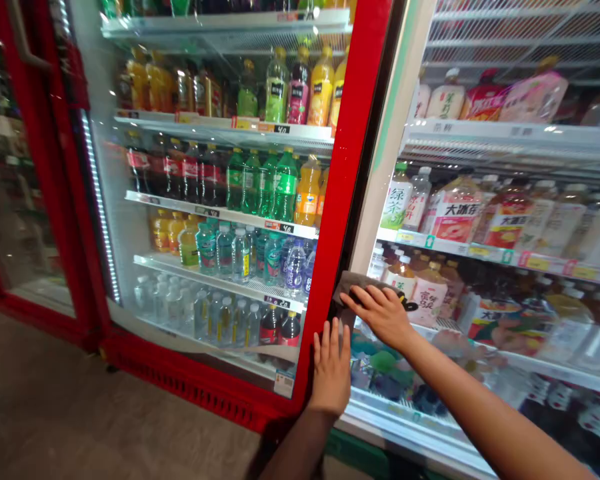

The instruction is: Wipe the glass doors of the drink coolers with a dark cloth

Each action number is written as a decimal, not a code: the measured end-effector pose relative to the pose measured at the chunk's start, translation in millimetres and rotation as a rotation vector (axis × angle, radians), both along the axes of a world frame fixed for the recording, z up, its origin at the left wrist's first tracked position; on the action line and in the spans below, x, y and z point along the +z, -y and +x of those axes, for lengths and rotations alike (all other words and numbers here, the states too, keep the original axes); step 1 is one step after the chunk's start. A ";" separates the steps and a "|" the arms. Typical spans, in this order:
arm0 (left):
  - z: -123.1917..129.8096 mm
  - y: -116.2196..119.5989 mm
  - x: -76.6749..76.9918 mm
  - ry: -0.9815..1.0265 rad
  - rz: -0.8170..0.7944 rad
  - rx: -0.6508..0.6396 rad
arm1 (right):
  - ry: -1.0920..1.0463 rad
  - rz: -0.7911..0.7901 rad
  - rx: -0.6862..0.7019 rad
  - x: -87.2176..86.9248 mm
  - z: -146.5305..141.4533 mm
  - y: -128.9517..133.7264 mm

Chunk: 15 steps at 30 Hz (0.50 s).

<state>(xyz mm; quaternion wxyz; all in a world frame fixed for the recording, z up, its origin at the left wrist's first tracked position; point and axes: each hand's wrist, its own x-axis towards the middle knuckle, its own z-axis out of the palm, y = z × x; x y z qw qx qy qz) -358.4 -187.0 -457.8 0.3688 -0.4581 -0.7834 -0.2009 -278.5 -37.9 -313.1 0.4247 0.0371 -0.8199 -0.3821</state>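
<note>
My right hand presses a folded grey cloth against the white frame of the right fridge. A black and yellow piece sticks out beside its fingers; whether it belongs to the cloth I cannot tell. Lower and to the left, my left hand lies flat with fingers stretched upward, at the edge of the red door frame of the left fridge. Nothing shows in the left hand. The cloth's lower part is partly covered by my right hand.
Behind the left fridge's glass, shelves hold soda bottles and water bottles. Tea and juice bottles fill the right fridge. Another red-framed fridge stands at far left. Brown floor shows below.
</note>
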 end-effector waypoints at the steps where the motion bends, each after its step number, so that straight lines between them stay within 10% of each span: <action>1: -1.2 -3.5 16.7 -0.011 -0.009 -0.025 | -0.037 -0.016 -0.026 25.5 -4.4 -4.1; 6: -9.3 -31.3 97.1 -0.059 0.045 -0.066 | -0.197 -0.164 -0.046 127.9 -24.9 -11.9; 15: -28.9 -45.6 131.1 -0.166 0.080 -0.084 | -0.099 0.062 0.051 119.5 -12.0 -25.4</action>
